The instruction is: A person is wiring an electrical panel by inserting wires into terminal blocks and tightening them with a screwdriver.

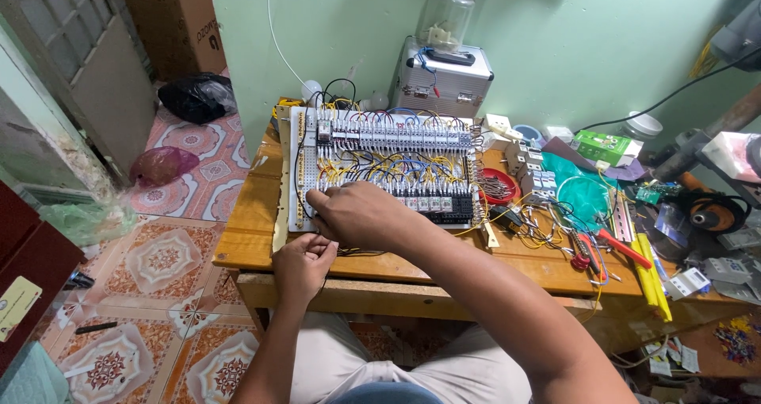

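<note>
A white electrical panel (380,146) with rows of relays, terminal blocks and yellow, blue and black wires lies flat on the wooden table (246,237). My right hand (361,214) rests over the panel's lower left part, fingers curled at the terminals near its left edge. My left hand (303,265) is at the panel's front edge just below, fingers pinched together around something small that I cannot make out, possibly a wire end. The panel's lower left corner is hidden under both hands.
A metal case (444,79) with a clear jar (448,11) stands behind the panel. To the right lie a red bowl (501,188), loose relays (539,178), red-handled pliers (587,253), yellow tools (654,281) and a green box (606,146). Tiled floor lies to the left.
</note>
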